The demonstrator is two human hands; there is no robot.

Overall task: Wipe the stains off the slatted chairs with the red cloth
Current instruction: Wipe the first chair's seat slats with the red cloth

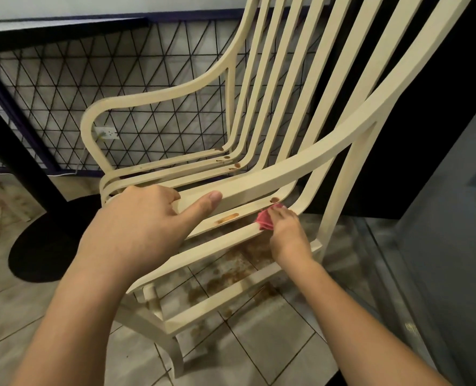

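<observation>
Left hand (pixel 136 221) is closest, its fingers (pixel 161 192) curled over the armrest (pixel 273 179) to steady the chair (pixel 295 87). Right hand (pixel 288 232) pinches the red cloth (pixel 264 222) onto a seat slat; I judge wiping is ongoing, and the stain (pixel 227 218) beside it comes next

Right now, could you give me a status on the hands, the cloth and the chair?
Left hand grips the chair's near armrest. Right hand holds red cloth against a seat slat. Brown streak beside it unwiped; more spots at seat rear.
</observation>
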